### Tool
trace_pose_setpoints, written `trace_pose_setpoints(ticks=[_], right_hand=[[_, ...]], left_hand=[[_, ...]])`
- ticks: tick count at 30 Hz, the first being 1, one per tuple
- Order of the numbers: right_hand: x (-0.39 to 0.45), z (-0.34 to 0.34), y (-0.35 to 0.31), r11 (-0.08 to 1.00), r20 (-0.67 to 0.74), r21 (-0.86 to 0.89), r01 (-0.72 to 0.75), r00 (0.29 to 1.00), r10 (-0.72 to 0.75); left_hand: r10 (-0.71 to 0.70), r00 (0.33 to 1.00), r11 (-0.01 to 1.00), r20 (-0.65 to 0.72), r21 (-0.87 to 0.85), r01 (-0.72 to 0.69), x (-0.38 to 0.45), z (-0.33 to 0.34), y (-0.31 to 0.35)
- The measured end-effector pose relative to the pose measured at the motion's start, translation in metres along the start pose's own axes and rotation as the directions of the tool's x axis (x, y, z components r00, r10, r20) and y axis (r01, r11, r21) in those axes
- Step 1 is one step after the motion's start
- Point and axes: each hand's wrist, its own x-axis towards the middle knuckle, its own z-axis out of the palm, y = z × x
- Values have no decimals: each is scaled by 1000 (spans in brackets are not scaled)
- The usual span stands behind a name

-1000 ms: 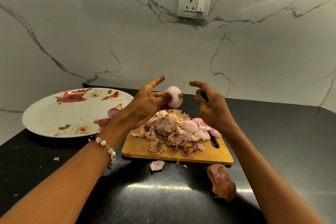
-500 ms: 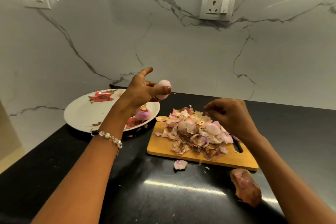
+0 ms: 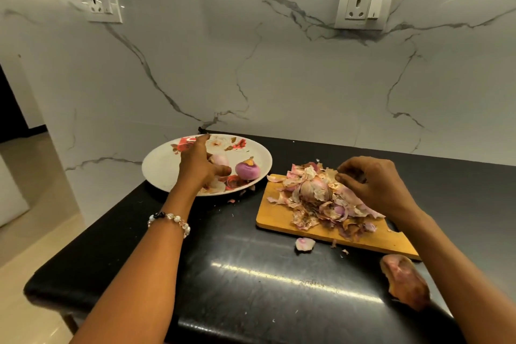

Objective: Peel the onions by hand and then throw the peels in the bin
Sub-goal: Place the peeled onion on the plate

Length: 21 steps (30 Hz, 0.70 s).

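hovering right hand [image 3: 371,184] with curled fingers over the unpeeled onion [image 3: 317,190] in the peels [image 3: 329,212] on the board [image 3: 276,218], just left of it; left hand [image 3: 199,167] is setting a peeled onion [image 3: 219,160] on the plate [image 3: 159,167], grip unclear.

the left hand [image 3: 199,166] reaches over the floral plate [image 3: 159,167], apparently touching a peeled onion [image 3: 220,160] beside a purple one [image 3: 248,170]. the right hand [image 3: 371,184] hovers, fingers curled, over the peels [image 3: 315,212] on the cutting board [image 3: 275,216].
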Motion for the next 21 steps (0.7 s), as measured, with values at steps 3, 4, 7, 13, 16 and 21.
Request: trace_pose_setpoints(ticks=[3, 4, 7, 13, 16, 21], right_hand=[[0, -2, 2, 1000, 8, 5, -9, 1000, 9], [0, -2, 2, 1000, 13, 4, -12, 1000, 12], [1, -3, 1, 1000, -3, -6, -15, 1000, 15], [3, -5, -6, 995, -70, 94, -41, 996, 48], [4, -4, -15, 979, -6, 201, -14, 1000, 15], [4, -1, -20, 979, 180, 176, -103, 981, 71]], left_hand=[[-7, 994, 1000, 106, 11, 6, 2, 2, -1], [-1, 993, 1000, 121, -2, 1, 2, 1, -2], [36, 996, 999, 76, -30, -34, 3, -1, 2], [373, 903, 921, -215, -33, -389, -15, 13, 34], [571, 811, 810, -125, -78, -582, -36, 33, 52], [698, 709, 716, 103, -139, -684, -56, 66, 62]])
